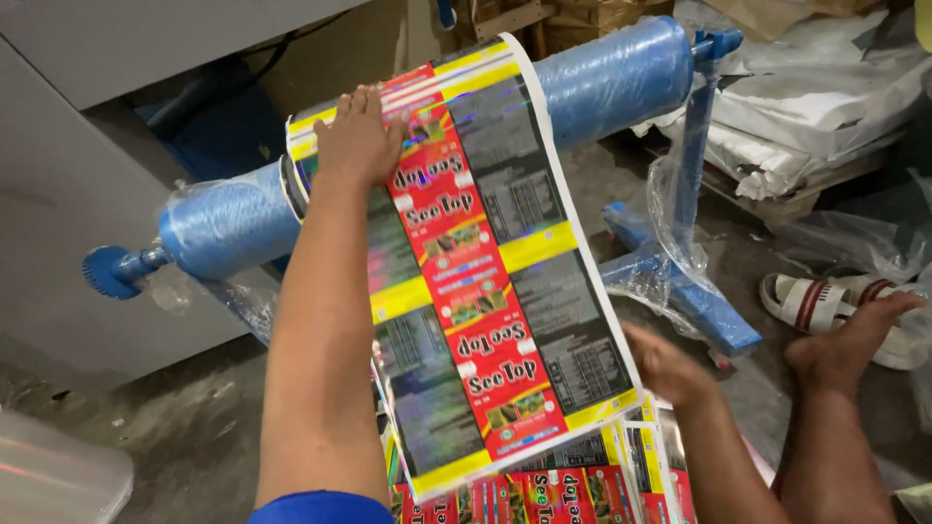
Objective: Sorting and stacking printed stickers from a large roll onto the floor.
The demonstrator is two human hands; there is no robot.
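Printed film (pixel 490 281), a glossy strip of red, yellow and dark label panels, hangs down from a blue roller (pixel 621 78) that lies across a blue stand (pixel 694 204). The strip drapes over the middle of the roller and runs toward the camera, its lower end lying over a heap of the same printed film (pixel 544 490) on the floor.

The left hand (pixel 357 141) rests flat on the upper part of the strip, just where it bends over the roller, fingers stretched out and close together, palm pressed on the film; it grips nothing. The forearm runs down along the strip's left edge.

The right hand (pixel 665 369) is at the strip's lower right edge, touching it from the side and partly tucked behind it. Its fingers are hidden by the film, so I cannot tell how far it is open or whether it pinches the edge.

A bare foot (pixel 845 344) rests on the concrete floor (pixel 184 427) to the right, beside a white sandal (pixel 825 301) with dark stripes. Clear plastic wrap (pixel 670 204) clings to the stand.
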